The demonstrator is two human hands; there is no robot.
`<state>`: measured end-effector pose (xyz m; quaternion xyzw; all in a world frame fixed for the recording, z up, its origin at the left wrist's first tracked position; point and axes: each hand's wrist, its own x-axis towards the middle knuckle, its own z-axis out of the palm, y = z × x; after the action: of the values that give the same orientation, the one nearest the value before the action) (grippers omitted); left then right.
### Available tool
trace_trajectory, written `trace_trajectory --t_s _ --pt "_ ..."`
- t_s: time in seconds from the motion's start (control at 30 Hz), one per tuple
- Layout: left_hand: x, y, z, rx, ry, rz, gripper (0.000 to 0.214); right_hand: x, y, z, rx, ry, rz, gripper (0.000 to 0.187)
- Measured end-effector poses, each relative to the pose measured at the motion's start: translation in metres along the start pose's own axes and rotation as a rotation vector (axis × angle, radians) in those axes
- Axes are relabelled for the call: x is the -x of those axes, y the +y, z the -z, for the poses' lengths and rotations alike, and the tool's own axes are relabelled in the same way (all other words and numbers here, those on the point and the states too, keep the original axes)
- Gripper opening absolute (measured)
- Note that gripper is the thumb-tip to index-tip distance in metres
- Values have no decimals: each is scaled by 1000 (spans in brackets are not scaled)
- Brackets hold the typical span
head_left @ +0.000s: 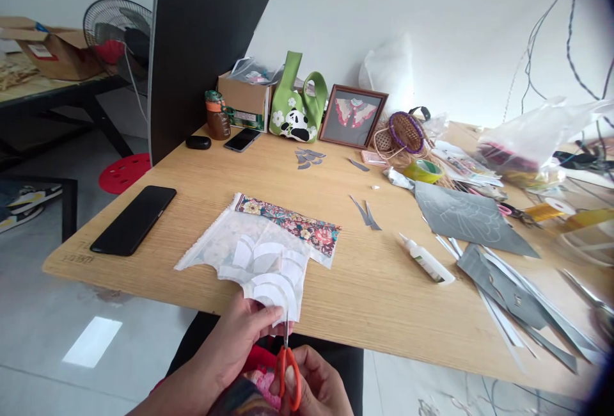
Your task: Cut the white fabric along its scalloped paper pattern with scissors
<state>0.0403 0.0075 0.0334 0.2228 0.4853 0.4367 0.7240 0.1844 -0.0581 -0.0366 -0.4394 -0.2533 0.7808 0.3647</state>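
Observation:
My left hand (247,326) pinches the lower edge of a piece of fabric (201,249) at the near table edge. The fabric lies pale side up, with curved white paper pieces (273,287) on it. Along its far side a folded strip shows a floral print (288,221). In my right hand (319,381) is a pair of scissors (288,374) with orange handles, fingers in the loops. Their blades point away from me and meet the fabric's lower edge, just right of my left thumb. How far the blades are parted cannot be made out.
A black phone (134,221) lies left on the table (182,179). Right of the fabric are thin grey cut pieces (367,214), a white glue bottle (426,261) and grey sheets (503,285). Along the back stand a green panda bag (290,105) and a picture frame (354,116).

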Motion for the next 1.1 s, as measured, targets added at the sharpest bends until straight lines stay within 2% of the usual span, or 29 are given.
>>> trace_trajectory --t_s 0.17,0.4,0.5,0.63,0.93,1.1 --pt "1 0 -1 36 11 4 46 5 -8 -3 51 18 7 46" --pt "0 2 0 34 -4 13 35 12 -25 -12 130 31 64 45" --pt "-1 2 0 26 -30 3 27 12 -28 -15 109 33 71 45" --pt "-1 2 -1 29 -41 -14 29 13 -30 -18 99 26 94 45" --pt "0 0 -2 14 -19 -24 27 17 -42 -28 144 89 110 51" --pt "1 2 -4 7 6 -34 25 20 -37 -28 147 108 142 44"
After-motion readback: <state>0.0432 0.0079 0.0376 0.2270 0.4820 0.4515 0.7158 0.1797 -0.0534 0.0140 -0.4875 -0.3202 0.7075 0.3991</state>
